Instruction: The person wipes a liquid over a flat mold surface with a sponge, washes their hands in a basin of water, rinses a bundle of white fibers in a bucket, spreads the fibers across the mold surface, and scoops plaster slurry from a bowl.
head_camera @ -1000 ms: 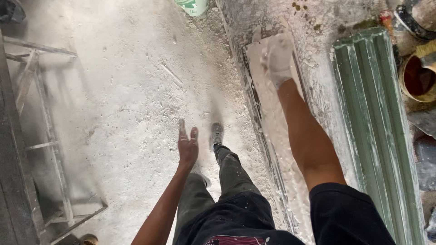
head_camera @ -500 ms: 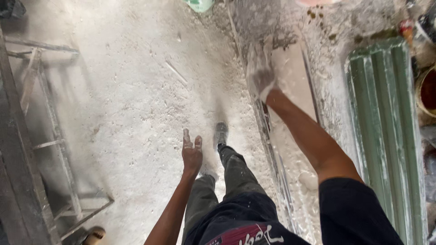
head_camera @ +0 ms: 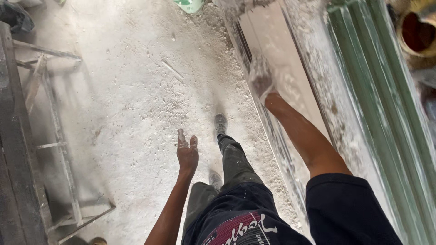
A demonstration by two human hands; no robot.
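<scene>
Down below, one person stands on a dusty white floor (head_camera: 131, 104). Two arms show, and two hands.

The right hand (head_camera: 261, 79) is white with dust or plaster and blurry. It rests flat on one long pale slab (head_camera: 277, 50), near the slab's left edge. The slab is smooth and runs from the top of the view down toward the person, on the right side. The hand presses on it with the palm down. I cannot tell if the fingers curl on anything, because the hand is too blurry.

The left hand (head_camera: 187, 152) hangs in the air over the floor. It holds nothing. Its fingers are spread a little and point up the view, palm open. It is just beside the person's front leg.

Two shoes show. One shoe (head_camera: 220, 123) is ahead, grey with dust. The other shoe (head_camera: 215, 179) is back, half hidden by the dark trousers (head_camera: 236, 163), which have white spots on them.

Next to the slab, on its right, is one rough strip covered in white crumbs (head_camera: 327, 95). Past that lies one green ribbed sheet (head_camera: 386, 90). At the top right corner sits one round bucket (head_camera: 415, 31) with a dark red inside.

On the left stands one metal frame (head_camera: 50, 122) made of thin bars. One thin stick (head_camera: 172, 69) lies alone on the floor. One green thing (head_camera: 188, 4) peeks in at the top edge, cut off.
</scene>
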